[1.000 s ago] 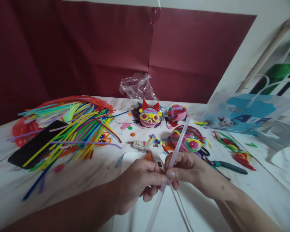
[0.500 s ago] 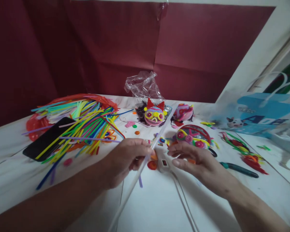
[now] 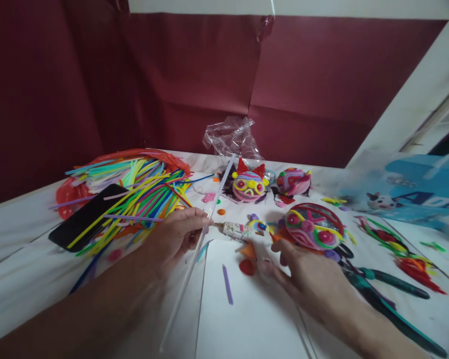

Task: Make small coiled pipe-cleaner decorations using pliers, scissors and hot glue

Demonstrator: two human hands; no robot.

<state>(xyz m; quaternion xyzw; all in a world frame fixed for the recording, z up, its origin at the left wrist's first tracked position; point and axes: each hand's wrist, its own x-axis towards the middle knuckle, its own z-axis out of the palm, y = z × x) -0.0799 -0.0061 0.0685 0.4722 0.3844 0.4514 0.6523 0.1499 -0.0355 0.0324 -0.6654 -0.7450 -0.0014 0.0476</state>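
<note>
Aslant, pale stick (image 3: pixel 196 254), through left grip (image 3: pixel 182 230)

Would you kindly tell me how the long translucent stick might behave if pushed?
The stick is probably fairly stiff, as it runs straight past the left hand. Its slimness suggests it is light, and its smooth-looking surface may be slippery.

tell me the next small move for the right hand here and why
Probably close the right hand around the white, flower-patterned glue gun to steady it: that hand is right at its handle, while the left hand holds a long, translucent white stick, both ends outside the gun.
</note>
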